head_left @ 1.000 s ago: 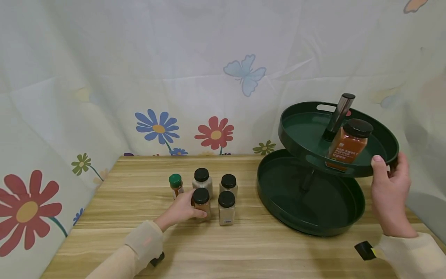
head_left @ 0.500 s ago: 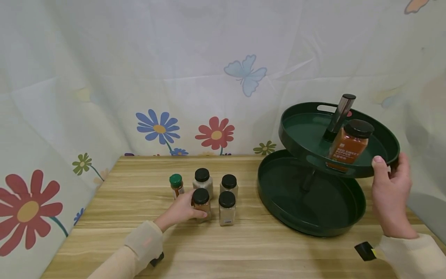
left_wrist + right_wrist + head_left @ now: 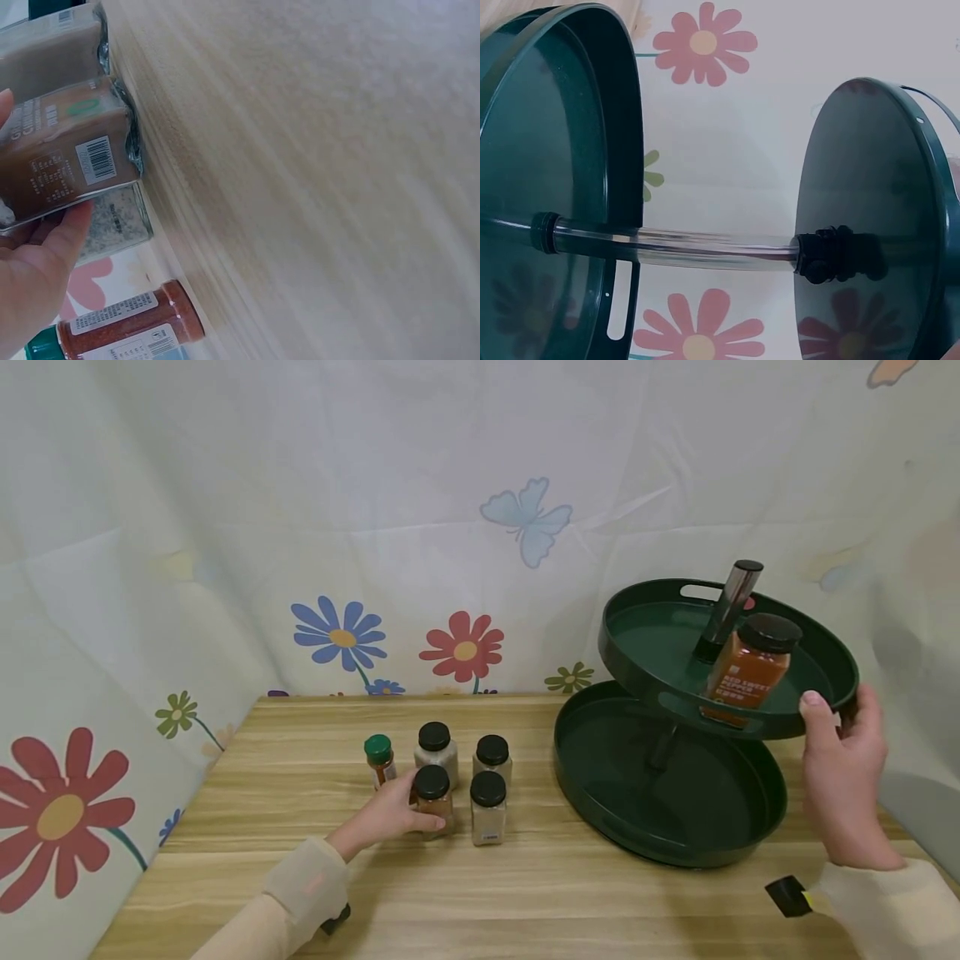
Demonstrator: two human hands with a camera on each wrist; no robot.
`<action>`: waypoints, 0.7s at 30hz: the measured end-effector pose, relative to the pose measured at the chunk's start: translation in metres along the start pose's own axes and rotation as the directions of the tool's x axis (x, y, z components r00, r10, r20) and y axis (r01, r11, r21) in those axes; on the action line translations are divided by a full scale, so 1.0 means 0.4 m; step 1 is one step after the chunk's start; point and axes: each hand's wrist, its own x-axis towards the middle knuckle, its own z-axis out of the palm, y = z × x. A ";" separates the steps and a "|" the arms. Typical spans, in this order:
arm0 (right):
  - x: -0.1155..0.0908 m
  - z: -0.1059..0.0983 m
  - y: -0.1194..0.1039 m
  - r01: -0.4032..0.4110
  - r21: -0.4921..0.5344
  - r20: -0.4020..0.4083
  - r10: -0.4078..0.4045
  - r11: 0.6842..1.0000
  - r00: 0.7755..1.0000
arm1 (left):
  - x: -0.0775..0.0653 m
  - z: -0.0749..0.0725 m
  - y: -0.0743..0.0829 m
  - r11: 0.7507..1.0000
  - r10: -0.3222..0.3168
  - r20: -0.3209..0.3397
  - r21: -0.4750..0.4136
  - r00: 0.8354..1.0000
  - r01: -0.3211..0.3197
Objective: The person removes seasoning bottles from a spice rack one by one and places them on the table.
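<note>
My left hand [image 3: 387,814] grips a square spice jar of brown powder [image 3: 64,150] with a black lid [image 3: 432,782], thumb in front and fingers behind. In the left wrist view the jar's base is level with the jars beside it. With the thumb over the rim and fingers underneath, my right hand [image 3: 846,768] holds the right side of the upper tray [image 3: 637,635] of a dark green two-tier stand. A black-lidded jar of red sweet pepper [image 3: 750,668] sits on that tray, beside the stand's post [image 3: 731,610]. The lower tray [image 3: 600,810] rests on the table.
Two pale jars stand to the right, a front one [image 3: 488,814] and a back one [image 3: 492,756]. Behind the held jar is a jar of speckled grey seasoning [image 3: 437,747]. A green-capped red spice bottle [image 3: 124,322] stands left. A flowered cloth [image 3: 420,485] hangs behind the table [image 3: 525,902].
</note>
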 end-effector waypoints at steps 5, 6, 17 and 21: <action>0.006 0.000 -0.010 -0.030 0.004 -0.032 0.031 1.000 0.999 | -0.006 -0.003 0.002 1.000 0.005 -0.004 -0.011 1.000 -0.005; 0.008 0.000 -0.013 -0.042 0.008 -0.043 0.042 0.999 0.998 | -0.008 -0.003 0.003 1.000 0.010 -0.006 -0.009 1.000 -0.010; 0.129 -0.070 0.076 -0.103 -0.126 -0.069 0.095 0.987 0.993 | -0.023 -0.015 0.017 1.000 -0.014 -0.045 0.007 0.999 0.014; 0.152 -0.078 0.079 -0.141 -0.091 -0.039 0.138 0.986 0.990 | -0.026 -0.019 0.021 1.000 -0.008 -0.047 -0.002 0.999 0.008</action>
